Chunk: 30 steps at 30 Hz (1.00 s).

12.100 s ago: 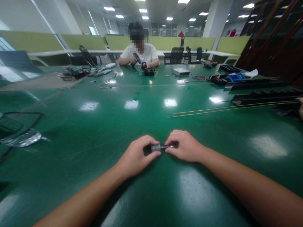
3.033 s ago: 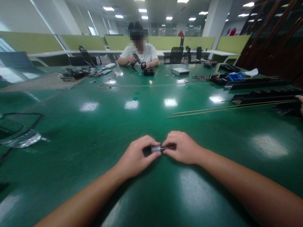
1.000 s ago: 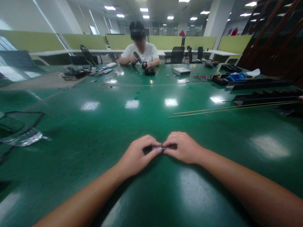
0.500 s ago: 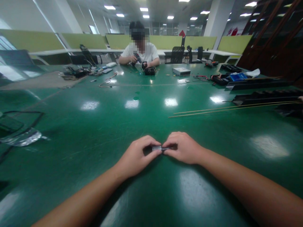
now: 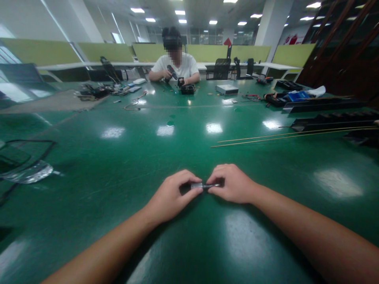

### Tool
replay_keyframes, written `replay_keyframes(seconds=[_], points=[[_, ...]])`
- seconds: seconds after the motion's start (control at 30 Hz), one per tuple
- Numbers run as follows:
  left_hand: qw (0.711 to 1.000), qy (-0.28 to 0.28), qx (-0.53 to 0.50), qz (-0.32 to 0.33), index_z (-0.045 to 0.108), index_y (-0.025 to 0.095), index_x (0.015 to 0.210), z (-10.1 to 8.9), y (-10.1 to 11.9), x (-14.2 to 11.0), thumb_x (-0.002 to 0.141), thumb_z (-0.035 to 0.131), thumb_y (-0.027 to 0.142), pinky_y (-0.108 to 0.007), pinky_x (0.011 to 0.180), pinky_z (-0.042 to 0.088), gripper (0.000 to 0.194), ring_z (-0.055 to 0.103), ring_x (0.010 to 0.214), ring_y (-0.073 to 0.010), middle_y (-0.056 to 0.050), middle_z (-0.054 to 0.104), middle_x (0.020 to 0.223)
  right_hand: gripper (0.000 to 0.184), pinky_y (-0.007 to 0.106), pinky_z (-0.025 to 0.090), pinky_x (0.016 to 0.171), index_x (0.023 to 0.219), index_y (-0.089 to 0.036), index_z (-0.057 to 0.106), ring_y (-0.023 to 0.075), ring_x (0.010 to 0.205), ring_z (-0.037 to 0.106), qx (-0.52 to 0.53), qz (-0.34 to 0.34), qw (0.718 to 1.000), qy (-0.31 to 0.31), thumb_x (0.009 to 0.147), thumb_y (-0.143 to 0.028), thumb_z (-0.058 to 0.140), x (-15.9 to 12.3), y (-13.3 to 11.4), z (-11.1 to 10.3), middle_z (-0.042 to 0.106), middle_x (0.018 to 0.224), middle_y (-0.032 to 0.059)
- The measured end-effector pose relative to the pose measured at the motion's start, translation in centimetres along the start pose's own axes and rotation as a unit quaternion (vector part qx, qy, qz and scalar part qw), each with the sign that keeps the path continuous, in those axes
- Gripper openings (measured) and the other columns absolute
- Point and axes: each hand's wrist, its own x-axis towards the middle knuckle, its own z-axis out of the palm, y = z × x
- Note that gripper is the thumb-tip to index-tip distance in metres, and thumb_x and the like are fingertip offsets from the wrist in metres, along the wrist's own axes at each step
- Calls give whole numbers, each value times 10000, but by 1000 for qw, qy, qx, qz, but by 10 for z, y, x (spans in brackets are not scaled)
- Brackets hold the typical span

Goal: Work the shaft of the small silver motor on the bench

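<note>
Just above the green tabletop, a small silver cylinder [image 5: 196, 185] with a thin dark shaft [image 5: 209, 185] lies level between my two hands; its exact kind is too small to make out. The thumb and fingers of my left hand [image 5: 176, 193] pinch the cylinder, whose left end is hidden in the grip. My right hand [image 5: 229, 183] is closed around the thin shaft with thumb and fingertips, and the shaft's tip shows inside the curl of the fingers. A narrow gap separates the fingertips of the two hands.
Two thin brass-coloured rods [image 5: 254, 140] lie to the right, beside long black parts [image 5: 325, 121]. A clear plastic bag [image 5: 29, 172] is at left. Across the green table [image 5: 133, 146], a person [image 5: 177, 65] holds a power tool over a black part. A grey box [image 5: 227, 89] stands nearby.
My right hand has slid slightly to the right, away from my left fingertips, so more of the thin shaft shows. The left hand stays almost still. The person opposite has tilted the power tool slightly.
</note>
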Motion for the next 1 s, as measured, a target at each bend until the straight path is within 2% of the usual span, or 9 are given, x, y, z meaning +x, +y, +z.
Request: replay_keyframes(seconds=[0.37, 0.8, 0.9, 1.0], points=[[1000, -3, 1, 0, 702, 205, 1006, 0, -1, 2, 911, 644, 291, -288, 814, 481, 140, 639, 899, -178, -33, 694, 966, 76, 252, 453, 677, 799, -161, 746, 140, 696, 621, 17, 22, 1000, -11, 726, -169, 729, 0, 2, -5, 701, 760, 25], [1000, -3, 16, 12, 697, 208, 1009, 0, 0, 1, 911, 642, 299, -297, 817, 493, 145, 643, 898, -180, -36, 692, 970, 84, 257, 451, 698, 798, -159, 746, 149, 724, 630, 18, 7, 1000, -12, 719, -150, 720, -1, 4, -6, 705, 764, 28], [1000, 2, 21, 17, 695, 208, 1013, 1, 0, 2, 907, 644, 296, -301, 818, 502, 147, 646, 903, -181, -38, 691, 974, 82, 252, 447, 693, 795, -164, 743, 145, 722, 628, 21, 5, 1000, -17, 718, -149, 721, -1, 4, -6, 704, 769, 25], [999, 26, 25, 24, 686, 215, 1067, -7, 5, -1, 886, 671, 299, -315, 846, 518, 200, 650, 944, -192, -47, 691, 1026, 78, 245, 442, 674, 792, -165, 740, 138, 701, 622, 22, 9, 1000, -20, 717, -151, 722, 0, 4, -6, 697, 760, 21]])
